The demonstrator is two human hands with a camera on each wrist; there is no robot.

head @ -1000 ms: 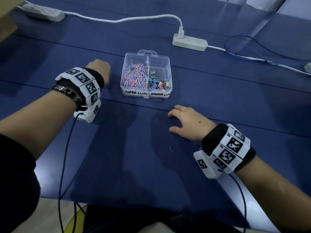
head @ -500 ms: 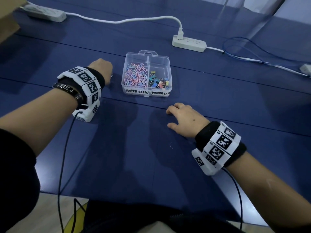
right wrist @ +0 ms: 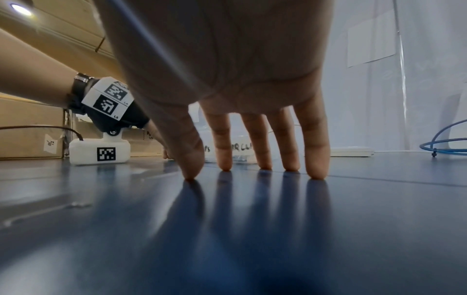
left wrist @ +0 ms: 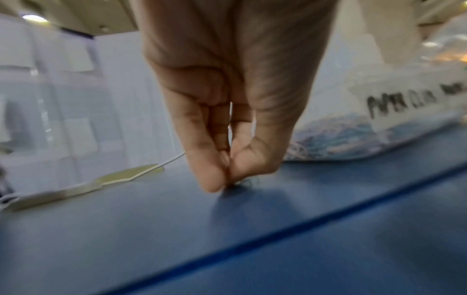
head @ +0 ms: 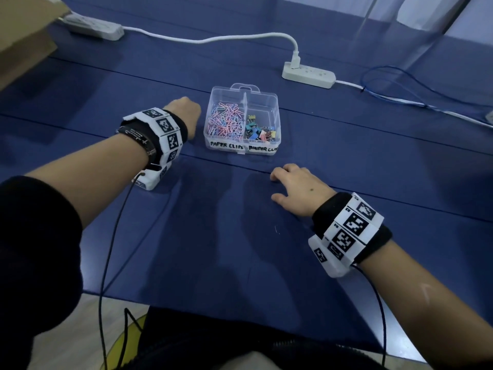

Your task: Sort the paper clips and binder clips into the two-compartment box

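A clear two-compartment box (head: pixel 274 113) stands mid-table. Its left compartment holds pink and blue paper clips (head: pixel 226 121), its right one coloured binder clips (head: pixel 260 130). Handwritten labels run along its front wall. My left hand (head: pixel 184 110) is just left of the box, knuckles up. In the left wrist view, my left hand (left wrist: pixel 227 179) pinches thumb against forefinger on a small wire loop on the table, seemingly a paper clip (left wrist: pixel 243 182), blurred. My right hand (head: pixel 296 188) lies in front of the box. Its straight fingertips (right wrist: pixel 262 159) touch the blue table and hold nothing.
One white power strip (head: pixel 308 74) lies behind the box, another (head: pixel 93 26) at the far left, with a white cable between them. Blue cable (head: pixel 400 84) loops at the far right. A cardboard box (head: pixel 24 36) fills the top left corner. The table's near edge (head: pixel 213 308) is close to my body.
My left hand has edged right, closer to the box's left wall. My right hand has stayed on the table in nearly the same spot.
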